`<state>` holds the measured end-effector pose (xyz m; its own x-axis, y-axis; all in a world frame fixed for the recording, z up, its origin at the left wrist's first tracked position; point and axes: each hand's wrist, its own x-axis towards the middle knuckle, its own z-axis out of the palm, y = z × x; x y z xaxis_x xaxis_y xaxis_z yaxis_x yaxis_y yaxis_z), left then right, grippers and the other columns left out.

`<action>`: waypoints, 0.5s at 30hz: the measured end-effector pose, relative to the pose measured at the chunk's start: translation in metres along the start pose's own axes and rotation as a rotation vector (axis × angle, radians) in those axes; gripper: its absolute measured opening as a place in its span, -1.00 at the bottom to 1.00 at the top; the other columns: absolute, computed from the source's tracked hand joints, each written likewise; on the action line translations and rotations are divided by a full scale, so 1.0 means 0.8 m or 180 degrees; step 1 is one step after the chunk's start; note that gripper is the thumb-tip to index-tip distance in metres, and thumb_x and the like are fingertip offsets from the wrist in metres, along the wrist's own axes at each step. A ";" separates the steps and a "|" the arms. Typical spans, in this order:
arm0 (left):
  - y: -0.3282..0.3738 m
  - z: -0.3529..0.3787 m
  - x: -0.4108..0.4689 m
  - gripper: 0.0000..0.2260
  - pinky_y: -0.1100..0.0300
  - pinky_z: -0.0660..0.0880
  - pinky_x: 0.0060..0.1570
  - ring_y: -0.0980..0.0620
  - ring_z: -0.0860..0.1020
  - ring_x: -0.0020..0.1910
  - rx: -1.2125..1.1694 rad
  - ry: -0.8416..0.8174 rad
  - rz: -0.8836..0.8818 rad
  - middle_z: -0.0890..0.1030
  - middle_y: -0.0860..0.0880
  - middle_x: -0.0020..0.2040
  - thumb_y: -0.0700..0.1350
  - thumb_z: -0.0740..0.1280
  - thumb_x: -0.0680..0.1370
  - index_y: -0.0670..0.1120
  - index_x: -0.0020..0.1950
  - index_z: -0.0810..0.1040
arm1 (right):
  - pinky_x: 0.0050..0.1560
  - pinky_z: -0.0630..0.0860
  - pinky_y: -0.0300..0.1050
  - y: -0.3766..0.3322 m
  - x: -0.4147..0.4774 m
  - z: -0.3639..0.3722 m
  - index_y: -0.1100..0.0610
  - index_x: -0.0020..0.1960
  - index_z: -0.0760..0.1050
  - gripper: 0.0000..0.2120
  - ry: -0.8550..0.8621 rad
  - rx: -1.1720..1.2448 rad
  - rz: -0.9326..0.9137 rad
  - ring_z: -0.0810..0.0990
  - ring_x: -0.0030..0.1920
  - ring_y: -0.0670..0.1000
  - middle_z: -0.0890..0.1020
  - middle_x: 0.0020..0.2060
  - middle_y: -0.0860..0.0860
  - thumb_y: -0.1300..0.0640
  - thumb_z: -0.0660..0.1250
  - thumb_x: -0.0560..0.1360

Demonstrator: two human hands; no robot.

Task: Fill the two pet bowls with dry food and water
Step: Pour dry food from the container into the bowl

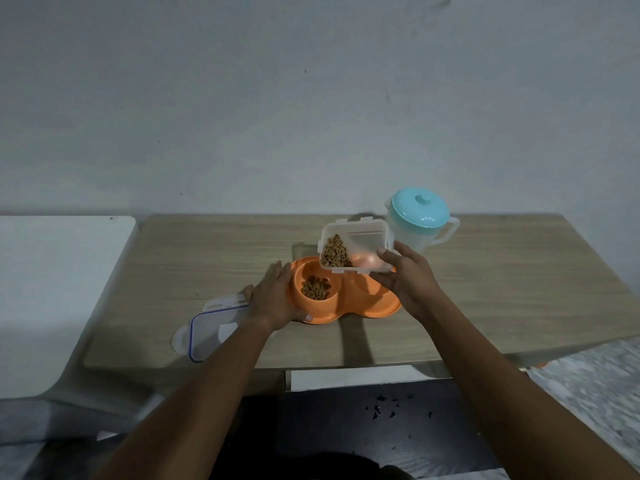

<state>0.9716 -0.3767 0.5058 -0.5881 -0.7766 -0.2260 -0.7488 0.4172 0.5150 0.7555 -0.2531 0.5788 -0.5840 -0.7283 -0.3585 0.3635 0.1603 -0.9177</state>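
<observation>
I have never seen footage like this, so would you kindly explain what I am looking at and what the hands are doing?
No machine here: the grips are a person's two bare hands. The one picture comes from a wide-angle camera worn on the head, looking down at a wooden table. The right hand holds a clear container, tilted over an orange double pet bowl. Some dry food already lies in the left basin; the right basin shows none. The left hand rests against the bowl's left edge. The container's lid lies on the table to the left, and a lidded jug stands behind.
</observation>
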 end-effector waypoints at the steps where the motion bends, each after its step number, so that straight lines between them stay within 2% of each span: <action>1: 0.000 -0.001 0.002 0.01 -0.26 0.14 0.38 -0.11 0.30 0.48 0.0020 -0.0069 -0.0025 0.27 -0.01 0.52 0.24 0.58 0.14 0.15 0.49 0.19 | 0.09 0.68 0.05 0.001 0.005 0.001 0.15 0.41 0.51 -0.64 0.0033 0.0064 0.0083 0.70 0.16 0.18 0.66 0.23 0.16 0.22 0.34 0.62; 3: -0.001 -0.003 0.008 -0.05 -0.20 0.22 0.34 -0.09 0.47 0.32 0.0062 -0.0203 -0.0107 0.46 0.05 0.37 0.26 0.58 0.12 0.15 0.43 0.28 | 0.04 0.69 0.00 0.001 0.019 0.006 0.16 0.28 0.56 -0.76 0.0115 0.0194 0.0253 0.69 0.14 0.15 0.65 0.23 0.18 0.19 0.32 0.63; 5: 0.002 -0.007 0.014 -0.07 -0.19 0.28 0.33 -0.09 0.52 0.26 0.0131 -0.0268 -0.0160 0.52 0.04 0.30 0.24 0.59 0.09 0.12 0.40 0.33 | 0.15 0.66 0.07 -0.001 0.033 0.015 0.17 0.18 0.56 -0.85 0.0162 0.0303 0.0401 0.66 0.15 0.17 0.64 0.19 0.20 0.18 0.30 0.64; 7: 0.005 -0.009 0.020 -0.05 -0.21 0.30 0.33 -0.08 0.52 0.25 0.0230 -0.0304 -0.0138 0.53 0.03 0.30 0.24 0.60 0.08 0.09 0.40 0.34 | 0.19 0.64 0.12 -0.004 0.051 0.025 0.21 0.24 0.52 -0.79 0.0144 0.0276 0.0522 0.66 0.15 0.19 0.65 0.12 0.18 0.17 0.29 0.65; 9: 0.005 -0.008 0.023 -0.04 -0.20 0.29 0.36 -0.08 0.52 0.27 0.0276 -0.0309 -0.0114 0.53 0.02 0.32 0.23 0.61 0.09 0.06 0.42 0.34 | 0.13 0.66 0.09 -0.006 0.069 0.037 0.25 0.31 0.48 -0.72 0.0126 0.0140 0.0566 0.68 0.12 0.18 0.66 0.11 0.18 0.16 0.31 0.65; 13: 0.006 -0.012 0.022 -0.03 -0.11 0.28 0.37 -0.07 0.51 0.27 0.0305 -0.0315 -0.0155 0.52 0.02 0.33 0.21 0.61 0.11 0.06 0.44 0.32 | 0.16 0.64 0.09 -0.001 0.115 0.059 0.22 0.39 0.47 -0.62 0.0117 -0.0217 0.0581 0.66 0.17 0.19 0.64 0.24 0.20 0.10 0.34 0.62; 15: 0.009 -0.014 0.021 -0.04 -0.07 0.24 0.34 -0.06 0.52 0.26 0.0433 -0.0290 -0.0185 0.53 0.03 0.33 0.21 0.61 0.14 0.07 0.46 0.30 | 0.08 0.62 0.00 0.000 0.138 0.072 0.22 0.41 0.44 -0.59 0.0053 -0.0445 0.0640 0.62 0.22 0.19 0.60 0.27 0.18 0.05 0.32 0.64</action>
<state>0.9597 -0.3919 0.5148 -0.5633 -0.7577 -0.3295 -0.8131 0.4377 0.3837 0.7329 -0.3714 0.5489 -0.5223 -0.6616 -0.5380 0.3701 0.3924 -0.8420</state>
